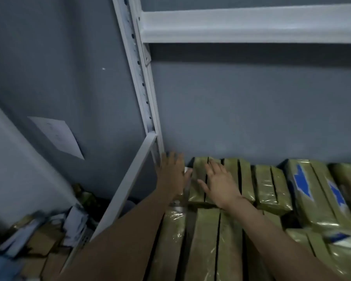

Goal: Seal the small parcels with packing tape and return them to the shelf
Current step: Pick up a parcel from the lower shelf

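Both bare forearms reach forward over the shelf [251, 23], a white metal rack against a grey wall [251, 108]. The left hand [171, 173] is raised at the shelf's back left corner, just beside the upright post [150, 118], its back to the camera, fingers straight and close together, gripping nothing; whether it touches the parcel edge beside its thumb cannot be told. The right hand [220, 186] lies palm down on the back-row parcel [199, 179] nearest that corner, fingers straight and a little spread, thumb out to the left, holding nothing. The shelf board is packed with olive-brown parcels under glossy clear tape, set side by side: one row along the wall, and front-row parcels [205, 240] towards the near edge, under the forearms. Towards the right edge lies a larger parcel [310, 185] with blue markings. Left of the shelf, low down, sits a blurred heap of cardboard boxes [43, 244] and papers [75, 222], and a paper sheet [59, 136] is stuck on the wall
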